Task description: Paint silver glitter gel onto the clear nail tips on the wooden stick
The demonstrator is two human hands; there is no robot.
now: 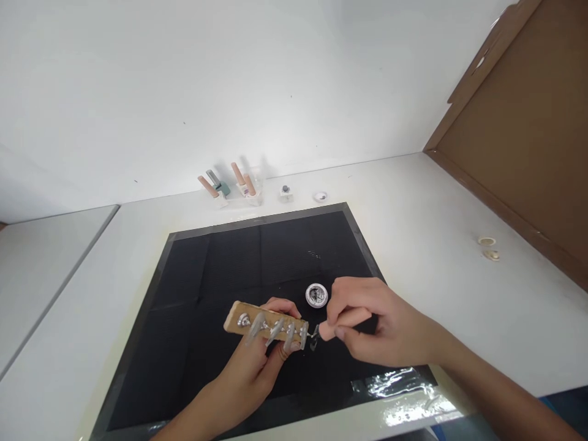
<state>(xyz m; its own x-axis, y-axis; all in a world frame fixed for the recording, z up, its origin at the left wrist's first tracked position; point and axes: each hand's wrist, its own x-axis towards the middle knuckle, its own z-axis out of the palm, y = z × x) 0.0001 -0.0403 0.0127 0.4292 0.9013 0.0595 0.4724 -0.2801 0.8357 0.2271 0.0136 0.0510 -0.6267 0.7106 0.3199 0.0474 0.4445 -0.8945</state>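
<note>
Left hand (252,364) grips wooden bar (267,314) — presumably steadying its translucent tips (275,331); right hand (390,324) pinches pink-handled brush (344,323); pot (316,295) toward mat's (229,263) right edge, seemingly for reach.

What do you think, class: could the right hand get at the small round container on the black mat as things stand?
Probably yes: the container lies close by the right hand, with nothing visible between them. That hand holds a peach-coloured handle, though, so grasping may be awkward.
</note>
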